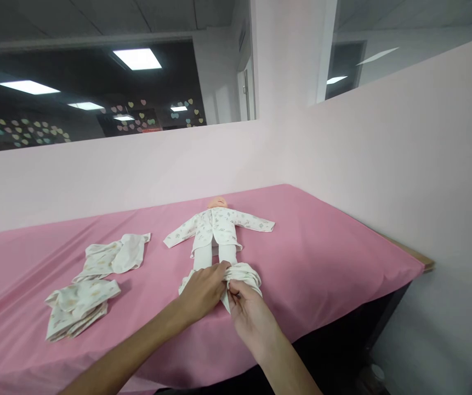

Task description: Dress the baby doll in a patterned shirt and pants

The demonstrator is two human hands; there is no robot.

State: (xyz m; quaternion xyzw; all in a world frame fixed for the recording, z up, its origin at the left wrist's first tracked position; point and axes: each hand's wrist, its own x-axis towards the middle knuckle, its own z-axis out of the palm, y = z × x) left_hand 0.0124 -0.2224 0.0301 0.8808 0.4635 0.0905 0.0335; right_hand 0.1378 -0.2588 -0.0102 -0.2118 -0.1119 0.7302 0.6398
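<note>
A baby doll (pixel 218 202) lies on its back with its head at the far side, wearing a white printed jacket (pixel 224 220) with both sleeves spread out. White baby trousers (pixel 246 272) are bunched around its lower legs. My left hand (pixel 206 286) has its fingers closed on the gathered cloth between the legs. Close beside it, my right hand (pixel 249 314) pinches the same trousers with thumb and fingers. The doll's feet are hidden by cloth and hands.
Pink cloth (pixel 318 263) covers the table. To the left lie a folded printed garment (pixel 81 304) and a loosely laid white one (pixel 114 255). Pale walls (pixel 408 159) with windows meet behind the table. A wooden table corner (pixel 428 263) shows at right.
</note>
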